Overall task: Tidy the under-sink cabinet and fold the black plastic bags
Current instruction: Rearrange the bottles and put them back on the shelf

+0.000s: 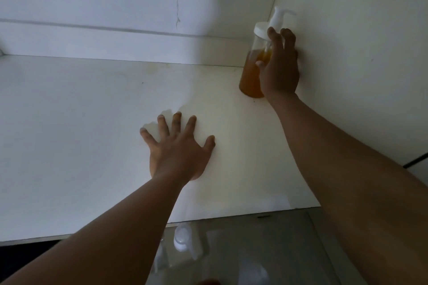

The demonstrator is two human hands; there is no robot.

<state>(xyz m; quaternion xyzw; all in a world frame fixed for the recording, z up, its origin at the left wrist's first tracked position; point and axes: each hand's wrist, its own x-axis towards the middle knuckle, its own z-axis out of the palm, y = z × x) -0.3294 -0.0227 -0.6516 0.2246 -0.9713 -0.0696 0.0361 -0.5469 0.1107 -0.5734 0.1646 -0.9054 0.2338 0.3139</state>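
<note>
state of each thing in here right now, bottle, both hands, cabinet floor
pump bottle: standing in the back right corner, partly full of orange liquid, white cap and pump on
right hand: grips the pump bottle, thumb across its front
left hand: flat on the cabinet floor, fingers spread, holding nothing
cabinet floor: white, faint stain marks by the left fingertips
</note>
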